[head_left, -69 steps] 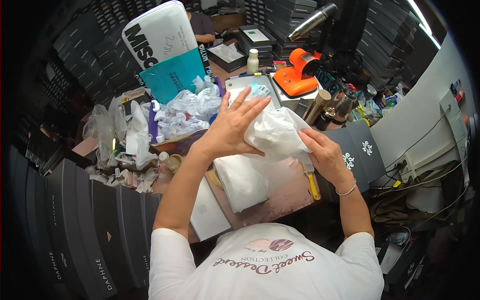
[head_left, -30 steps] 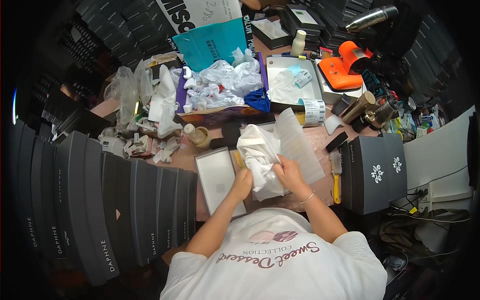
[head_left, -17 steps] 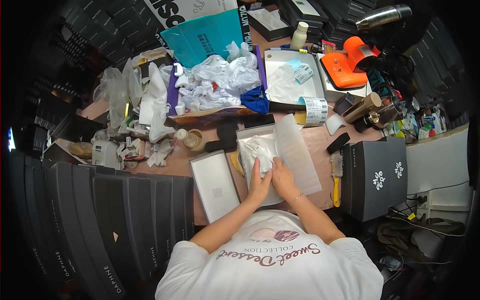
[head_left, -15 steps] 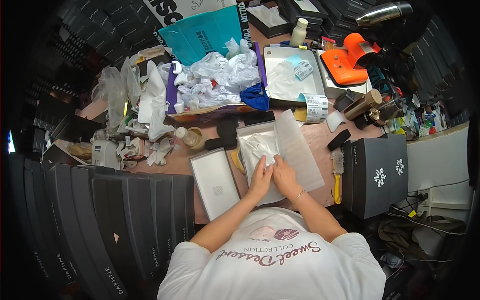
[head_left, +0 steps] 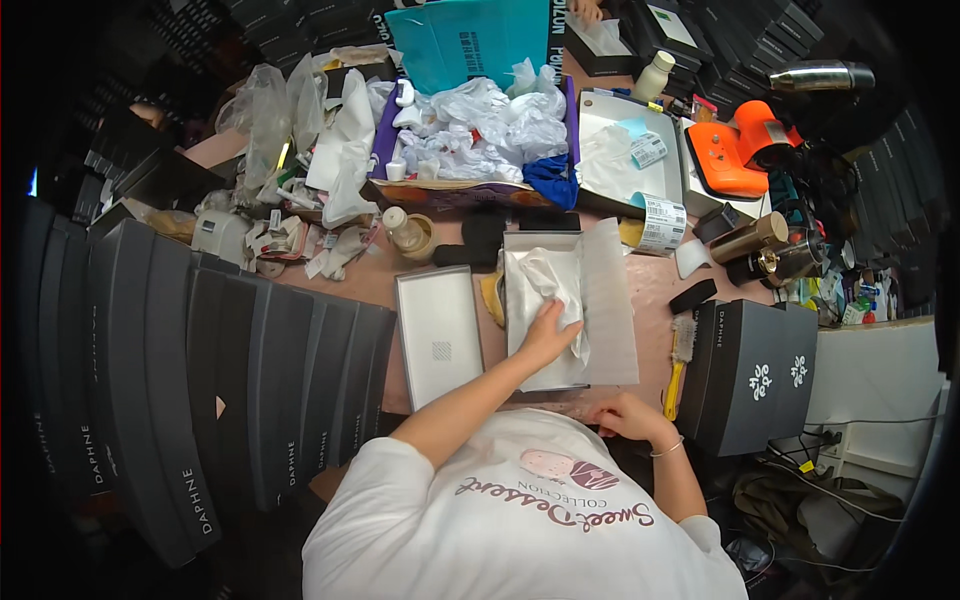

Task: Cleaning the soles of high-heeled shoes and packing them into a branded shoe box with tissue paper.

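Observation:
A grey shoebox (head_left: 508, 330) with a white inside stands open on the table. Inside it lies a bundle wrapped in white tissue paper (head_left: 545, 275); what the paper covers is hidden. My left hand (head_left: 548, 335) is closed over the near end of this bundle. Over the box's right side a sheet of white paper (head_left: 610, 310) spreads out flat. My right hand (head_left: 630, 415) is at the table's front edge, apart from the box, with its fingers curled in; whether they hold anything is hidden. Left of the box rests its lid (head_left: 440, 340), white inside up.
Behind stands a purple-edged carton (head_left: 480, 195) full of crumpled white paper. A label roll (head_left: 662, 222), an orange device (head_left: 722, 160) and a yellow-handled brush (head_left: 677, 370) lie to the right. Dark shoeboxes (head_left: 270, 380) line the left; a bottle (head_left: 405, 232) stands behind the lid.
My right hand has left the wrapped bundle and drawn back to the table's front edge. My left hand stays on the bundle, which now lies lower in the box. The view has shifted.

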`<move>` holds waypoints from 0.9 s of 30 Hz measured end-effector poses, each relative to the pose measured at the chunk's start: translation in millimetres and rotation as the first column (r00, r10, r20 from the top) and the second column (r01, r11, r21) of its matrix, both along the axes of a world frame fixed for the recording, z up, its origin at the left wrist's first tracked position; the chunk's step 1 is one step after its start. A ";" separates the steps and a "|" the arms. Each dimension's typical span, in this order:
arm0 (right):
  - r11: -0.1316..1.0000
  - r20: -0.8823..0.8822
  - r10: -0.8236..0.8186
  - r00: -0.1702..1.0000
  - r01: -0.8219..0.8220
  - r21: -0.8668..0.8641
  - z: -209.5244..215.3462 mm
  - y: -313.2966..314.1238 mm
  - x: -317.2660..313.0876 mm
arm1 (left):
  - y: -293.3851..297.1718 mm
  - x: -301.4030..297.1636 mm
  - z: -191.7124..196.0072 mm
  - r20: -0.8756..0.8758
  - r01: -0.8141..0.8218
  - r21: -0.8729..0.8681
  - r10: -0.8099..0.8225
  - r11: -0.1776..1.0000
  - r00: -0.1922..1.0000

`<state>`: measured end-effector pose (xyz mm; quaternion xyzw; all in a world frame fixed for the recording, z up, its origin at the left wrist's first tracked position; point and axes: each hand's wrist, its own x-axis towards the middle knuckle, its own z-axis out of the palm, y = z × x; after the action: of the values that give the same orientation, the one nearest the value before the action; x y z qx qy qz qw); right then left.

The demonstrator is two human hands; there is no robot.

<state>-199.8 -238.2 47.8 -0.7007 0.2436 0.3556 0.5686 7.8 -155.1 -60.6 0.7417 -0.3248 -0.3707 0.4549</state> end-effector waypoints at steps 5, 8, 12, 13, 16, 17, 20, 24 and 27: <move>0.677 0.625 -0.137 0.768 0.534 -0.507 -39.4 -5.2 -21.9 | 96.6 13.4 15.4 0.284 -0.323 -0.204 0.372 0.924 0.884; 0.772 0.723 0.249 0.644 0.319 -0.550 -6.8 19.2 47.0 | 132.8 12.8 -18.7 0.303 -0.339 0.241 0.262 0.909 0.916; 0.518 0.435 0.675 0.595 0.036 -0.854 -79.8 51.3 65.9 | 144.3 -2.8 -24.2 0.459 -0.270 0.377 0.075 0.886 0.885; 0.515 0.447 0.687 0.572 0.050 -0.856 -85.7 55.9 63.4 | 150.0 -7.3 -25.2 0.556 -0.309 0.317 0.088 0.897 0.826; 0.571 0.483 0.675 0.557 0.019 -0.821 -89.6 56.6 41.7 | 172.9 -18.1 12.6 0.548 -0.407 0.116 0.284 0.906 0.787; 0.607 0.503 0.657 0.561 0.001 -0.795 -88.5 59.7 30.9 | 182.7 -26.7 41.4 0.536 -0.429 0.101 0.314 0.898 0.783; 0.726 0.624 0.603 0.497 -0.018 -0.687 -86.8 66.7 8.0 | 202.7 -63.2 114.4 0.300 -0.470 -0.016 0.452 0.883 0.840; 0.914 0.752 -0.287 0.594 0.405 0.029 -63.6 48.3 -1.3 | 174.2 -86.8 170.5 -0.124 -0.448 -0.260 0.431 0.855 0.894; 0.497 0.521 -0.830 0.200 0.690 0.527 -31.4 -0.3 0.0 | 116.6 -97.9 167.8 -0.680 -0.471 -0.331 0.139 0.818 0.719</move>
<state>-199.9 -238.5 16.4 -0.5090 0.2770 -0.2623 0.7716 -90.1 -38.5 107.2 0.4810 -0.1042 -0.4197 0.7627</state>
